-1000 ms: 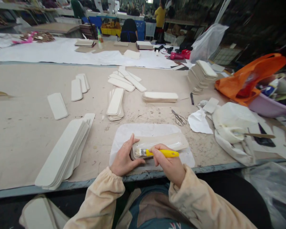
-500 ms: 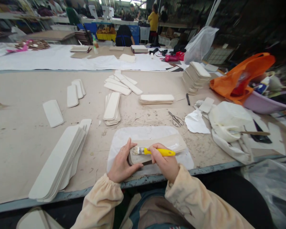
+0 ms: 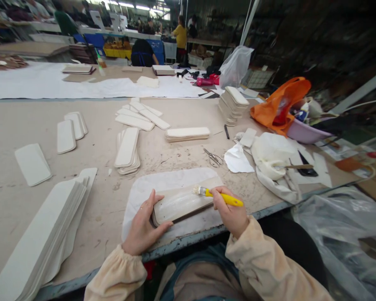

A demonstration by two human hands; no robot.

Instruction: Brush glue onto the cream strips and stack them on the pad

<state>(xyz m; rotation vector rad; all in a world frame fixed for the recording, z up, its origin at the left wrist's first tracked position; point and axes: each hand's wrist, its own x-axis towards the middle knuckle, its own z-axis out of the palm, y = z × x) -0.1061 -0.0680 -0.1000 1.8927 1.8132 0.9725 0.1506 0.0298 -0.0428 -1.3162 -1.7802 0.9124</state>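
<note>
A long, pale stack of round-cornered panels [image 3: 178,204] lies on a white sheet [image 3: 138,188] at the table's front edge. Its top face is glossy and wet along much of its length. My left hand [image 3: 146,221] braces the stack's left end, thumb on the near side and fingers on the far side. In my right hand [image 3: 230,209] is a yellow-handled paintbrush [image 3: 225,197], gripped by the handle. The bristles touch the top panel toward its right part. My right hand covers the stack's right end.
A tall stack of long panels [image 3: 47,234] lies at the left. Shorter panel piles [image 3: 127,148] sit beyond the sheet. Scissors [image 3: 213,158], a black pen [image 3: 227,131] and a white bag with a brush [image 3: 271,163] are to the right. An orange bag [image 3: 278,106] rests by a purple basin [image 3: 307,131].
The brush has moved right along the top panel, away from my left hand, leaving a wet sheen. The camera view has turned right. My left hand stays at the stack's left end.
</note>
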